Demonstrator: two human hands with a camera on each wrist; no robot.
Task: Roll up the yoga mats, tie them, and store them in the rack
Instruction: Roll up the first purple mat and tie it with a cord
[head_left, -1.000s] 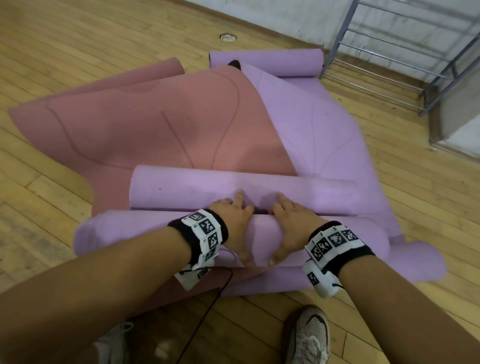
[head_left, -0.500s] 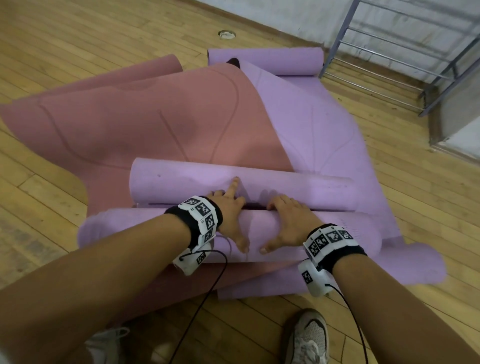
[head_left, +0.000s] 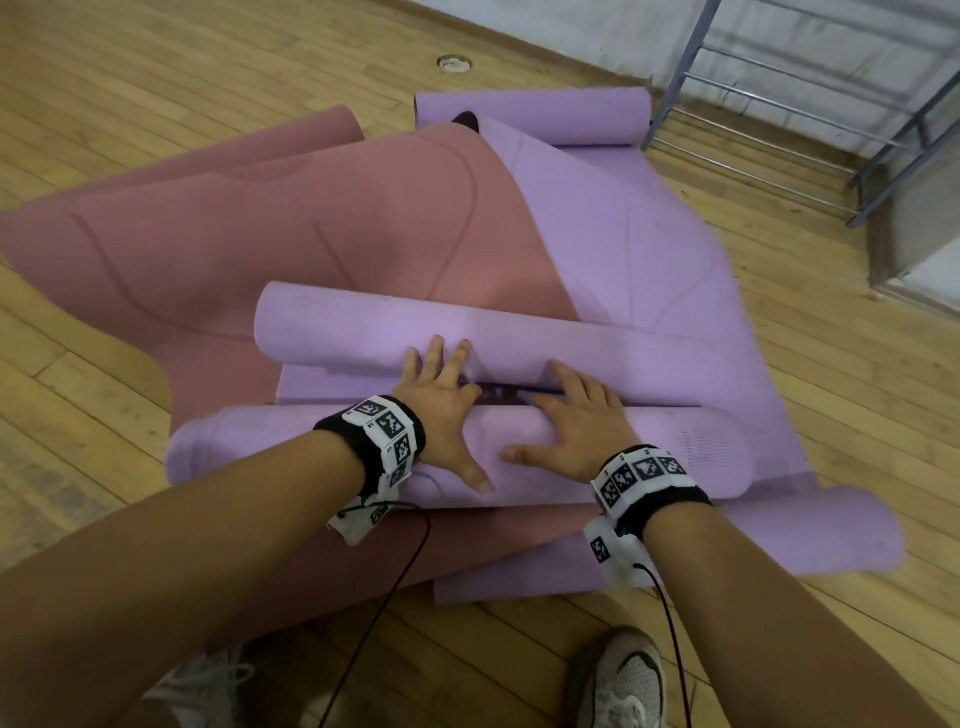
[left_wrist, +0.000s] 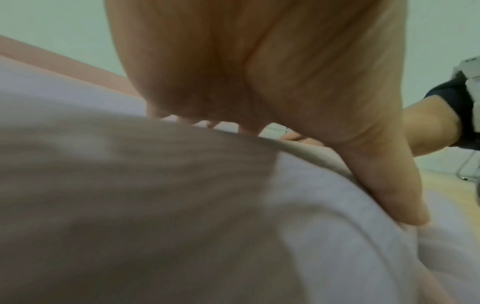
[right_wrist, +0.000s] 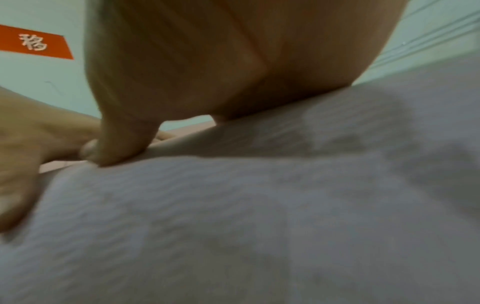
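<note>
A purple mat lies partly rolled, its near roll (head_left: 260, 452) under both my hands. My left hand (head_left: 441, 410) presses flat on it, the fingers stretched forward onto a second purple roll (head_left: 337, 327) just beyond. My right hand (head_left: 571, 426) lies flat beside it, thumb spread. A dark strip (head_left: 498, 392) shows in the gap between the two rolls. The left wrist view shows my left hand's palm (left_wrist: 259, 72) and thumb on the purple roll (left_wrist: 311, 226). In the right wrist view my right hand (right_wrist: 221, 61) rests on the roll (right_wrist: 259, 205).
A pink mat (head_left: 260, 223) and an unrolled purple mat (head_left: 623, 234) spread over the wooden floor beyond the rolls. Another purple roll (head_left: 530, 114) lies at the back by a grey metal rack (head_left: 779, 104). My shoes (head_left: 618, 680) stand at the near edge.
The far roll has shifted away from the near one, so a dark gap shows between them. My left fingers have stretched forward onto the far roll; both hands have spread flatter.
</note>
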